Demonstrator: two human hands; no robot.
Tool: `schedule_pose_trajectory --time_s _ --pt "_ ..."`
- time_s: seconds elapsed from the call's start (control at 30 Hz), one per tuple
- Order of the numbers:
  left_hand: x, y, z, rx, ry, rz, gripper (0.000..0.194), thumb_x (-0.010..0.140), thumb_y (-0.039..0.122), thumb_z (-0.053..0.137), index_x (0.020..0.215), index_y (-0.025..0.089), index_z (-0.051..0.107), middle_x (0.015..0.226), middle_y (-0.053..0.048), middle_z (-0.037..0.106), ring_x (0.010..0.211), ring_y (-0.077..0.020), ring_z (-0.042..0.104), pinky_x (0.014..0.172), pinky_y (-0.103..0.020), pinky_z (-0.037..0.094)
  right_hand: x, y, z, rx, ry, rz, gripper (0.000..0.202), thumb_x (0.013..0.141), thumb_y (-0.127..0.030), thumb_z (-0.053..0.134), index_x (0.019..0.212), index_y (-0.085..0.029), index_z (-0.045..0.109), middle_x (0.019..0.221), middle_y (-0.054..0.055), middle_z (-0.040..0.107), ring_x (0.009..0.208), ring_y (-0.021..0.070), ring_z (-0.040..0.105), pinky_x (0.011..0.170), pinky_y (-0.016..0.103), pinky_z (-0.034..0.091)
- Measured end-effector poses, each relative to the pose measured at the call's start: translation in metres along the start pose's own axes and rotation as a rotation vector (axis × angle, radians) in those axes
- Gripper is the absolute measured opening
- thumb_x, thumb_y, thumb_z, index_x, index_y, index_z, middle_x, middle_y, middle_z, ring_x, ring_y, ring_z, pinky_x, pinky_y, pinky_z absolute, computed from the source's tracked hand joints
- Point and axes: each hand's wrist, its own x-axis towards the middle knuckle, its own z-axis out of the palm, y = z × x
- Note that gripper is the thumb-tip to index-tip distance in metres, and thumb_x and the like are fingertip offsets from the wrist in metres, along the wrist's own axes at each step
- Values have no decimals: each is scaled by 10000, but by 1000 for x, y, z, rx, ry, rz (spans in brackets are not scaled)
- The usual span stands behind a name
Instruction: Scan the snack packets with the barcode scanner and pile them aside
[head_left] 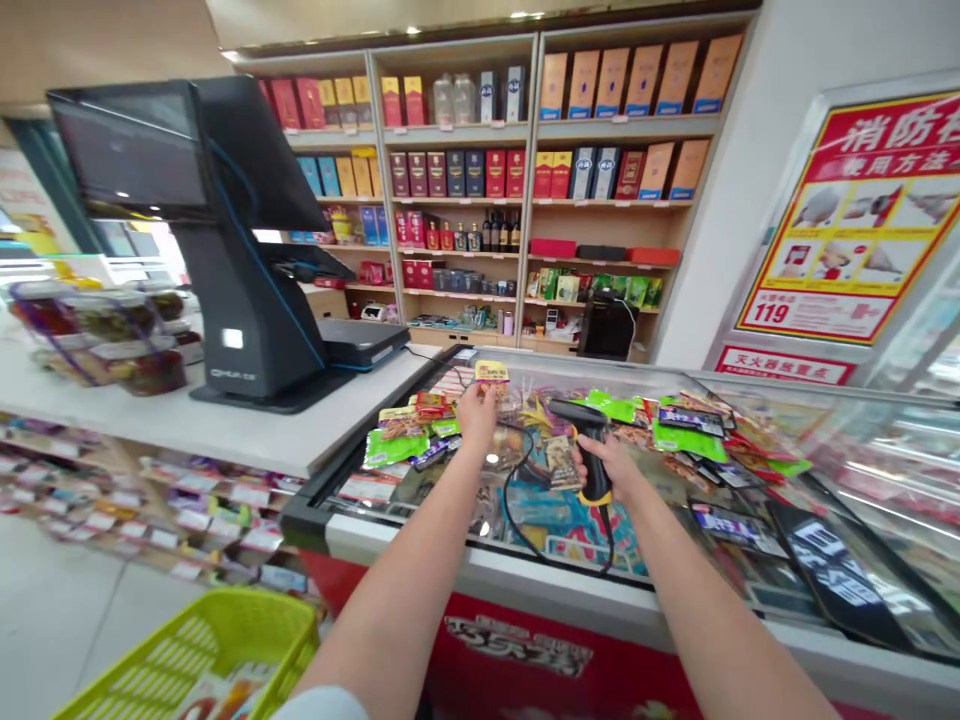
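Note:
My left hand (477, 412) pinches a small snack packet (492, 374) with a yellow top, held up over the glass top of the freezer (517, 600). In my right hand (611, 462) is a black and yellow barcode scanner (592, 455), its head pointing left toward the packet. A black cable (507, 500) loops from the scanner across the glass. Left of my left hand lies a pile of snack packets (401, 437), green, red and yellow. More packets (690, 428) are heaped to the right of the scanner. Beneath it rests a brownish packet (561, 462).
A checkout terminal (255, 250) stands on the white counter (292, 432) at left, beside several clear tubs (112, 320). Below is a yellow-green basket (255, 607) holding goods. Shelves (457, 135) of boxed bottles line the back wall. A red poster (862, 220) hangs at right.

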Motion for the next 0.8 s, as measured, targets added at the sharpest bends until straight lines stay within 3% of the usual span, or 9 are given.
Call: schedule_pose_trajectory --time_s 0.17,0.3,0.43,0.53,0.63,0.8 --pt "36 -21 -54 220 55 -101 253 890 353 511 1028 199 658 1025 -91 722 984 -240 647 886 -347 402 19 10 43 -1 -45 27 422 658 -397 777 945 -185 551 545 -51 580 390 97 503 348 213 452" --pt "55 -46 -75 293 59 -177 273 886 366 493 1023 195 656 1080 -125 710 1038 -283 636 907 -405 405 30 13 66 7 -53 47 390 654 -388 773 903 -184 553 525 -51 569 374 91 489 346 213 445" --pt "65 -66 -82 362 -2 -253 286 841 353 535 1044 188 649 1114 -163 691 1095 -338 610 940 -490 398 37 17 77 5 -71 54 419 648 -394 772 943 -179 566 535 -55 575 378 90 498 352 210 438" --pt "66 -72 -84 399 13 -282 432 803 363 585 1188 167 589 1217 -202 636 1175 -371 555 958 -547 391 41 21 81 -11 -75 68 445 632 -409 779 947 -173 570 532 -63 569 384 89 503 357 206 436" --pt "64 -69 -84 406 48 -249 536 801 355 589 1300 173 518 1371 -206 525 1253 -370 489 976 -568 389 42 25 81 -9 -72 70 458 611 -418 787 933 -176 570 521 -70 564 382 87 498 359 205 432" --pt "57 -50 -81 384 125 -132 472 844 347 546 1288 186 547 1453 -168 437 1301 -336 445 1020 -552 374 41 22 78 14 -87 30 470 609 -423 784 947 -178 568 524 -66 571 375 87 491 361 211 429"
